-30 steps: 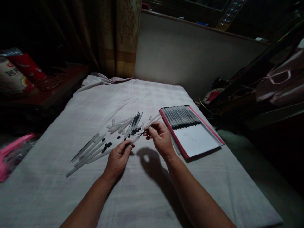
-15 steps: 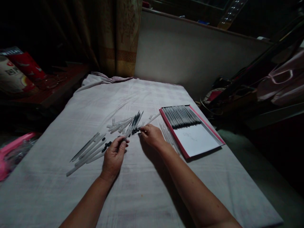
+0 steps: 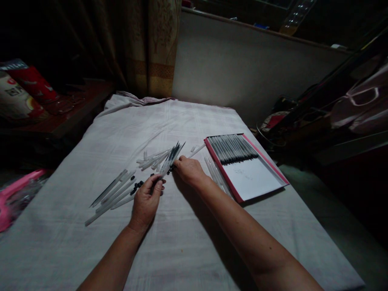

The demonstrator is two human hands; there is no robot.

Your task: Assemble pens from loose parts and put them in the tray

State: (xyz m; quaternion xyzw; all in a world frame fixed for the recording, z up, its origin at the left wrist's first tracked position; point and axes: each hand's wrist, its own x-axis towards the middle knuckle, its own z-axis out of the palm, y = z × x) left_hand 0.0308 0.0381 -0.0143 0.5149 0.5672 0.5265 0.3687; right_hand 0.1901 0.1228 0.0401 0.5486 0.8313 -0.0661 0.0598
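Observation:
My left hand [image 3: 147, 198] is curled round a clear pen barrel whose tip points up and right toward a bundle of dark refills [image 3: 172, 155]. My right hand [image 3: 188, 168] rests on the cloth beside several small black pen caps [image 3: 170, 169], its fingers pinched down among them. What it pinches is too small to see. Clear pen barrels [image 3: 113, 192] lie loose to the left of my left hand. A red-edged tray [image 3: 274, 169] to the right holds a row of finished pens [image 3: 233, 147] on white paper.
A pale cloth [image 3: 182, 242] covers the table. More clear tubes [image 3: 216, 173] lie beside the tray. A pink plastic item [image 3: 12, 194] sits at the far left edge, red packets [image 3: 27, 87] on a dark shelf behind it, bags [image 3: 357, 105] at right.
My right hand has moved left and down from in front of my left hand to the small black caps on the cloth. My left hand has shifted slightly left with the barrel.

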